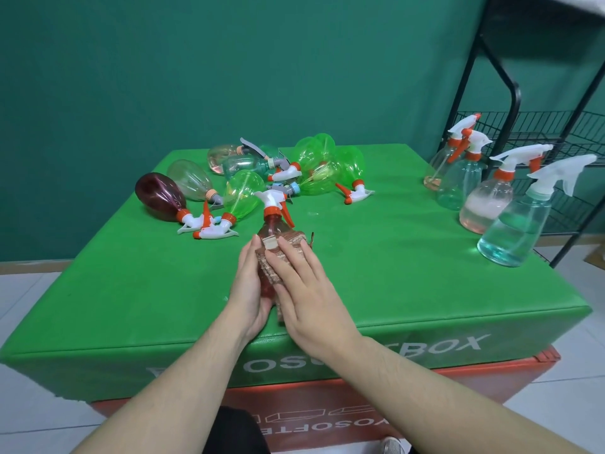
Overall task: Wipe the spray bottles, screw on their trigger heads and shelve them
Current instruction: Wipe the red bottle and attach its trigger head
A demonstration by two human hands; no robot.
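wiping step in hand. the left hand (250, 291) is cupping the red bottle (269, 244) from its left side, fingers wrapped along the body, holding it upright near the front middle of the green worktop (425, 290). the right hand (306, 283) is pressing a brownish cloth (278, 257) against the bottle's right face, fingers straight and flat over the cloth, not curled round it. the bottle's trigger head (273, 201), white with an orange collar, is already sitting on the neck; whether it is screwed tight, cannot tell.

behind, a heap of lying bottles (242, 188), green, clear and dark red, most with heads on, apparently waiting for wiping. at the right edge, four upright bottles (484, 194) are standing beside the black wire shelf (537, 126), not yet on it as far as visible.

next move, by judgement: finishing the rub round the body, checking the collar with a twist, then carrying the bottle right toward the shelf. that calls for the left hand keeping a firm hold, since the thin plastic is likely slippery and light.
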